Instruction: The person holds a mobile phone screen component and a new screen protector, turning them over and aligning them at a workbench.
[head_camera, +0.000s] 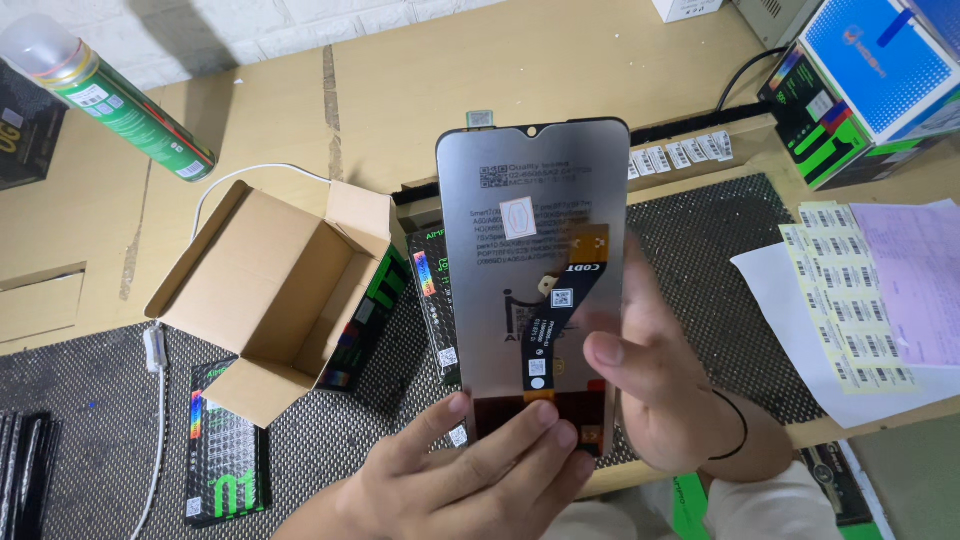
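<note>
Both hands (480, 470) (650, 390) hold phone screen (530, 240) upright; fingers (545, 415) on its lower edge.

One phone screen (535, 260), held by two hands, left (480, 470) and right (650, 385). One open cardboard box (275, 290). One green spray can (110, 100). Three black and green packs (228, 445) lie flat. Two sticker sheets (850, 300). One pink paper (915, 270).

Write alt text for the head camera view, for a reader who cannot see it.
Two hands, left hand and right hand, hold a phone display panel upright, its grey back and black flex cable facing the camera. Behind it, an open cardboard box sits on a dark mesh mat, with barcode label sheets to the right.
</note>
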